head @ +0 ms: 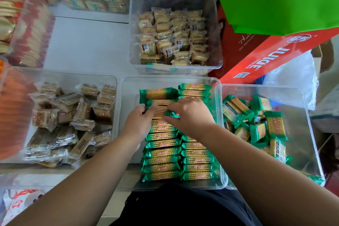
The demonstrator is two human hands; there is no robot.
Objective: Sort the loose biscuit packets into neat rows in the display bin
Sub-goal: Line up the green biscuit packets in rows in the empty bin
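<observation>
Head view: two bare hands over the clear display bin (126, 86), both on one green biscuit packet (161, 113) lying across the left row. Left hand (137, 123) grips the packet's left end, fingers curled round it; right hand (190, 113) lies flat, fingers spread, pressing the packet's right part. Two rows of green packets in the bin: the left row (162, 154) runs from under the hands toward the person, about nine packets visible nearer than the hands, two or three beyond them; the right row (199, 159) sits just right of the right wrist, count partly hidden by the forearm. Loose green packets (256, 121), roughly ten, jumbled in a second clear bin (302, 97) right of the right hand. Brown-wrapped packets fill a bin (73, 79) left of the left hand; yellow ones fill a bin (135, 24) beyond both hands.
</observation>
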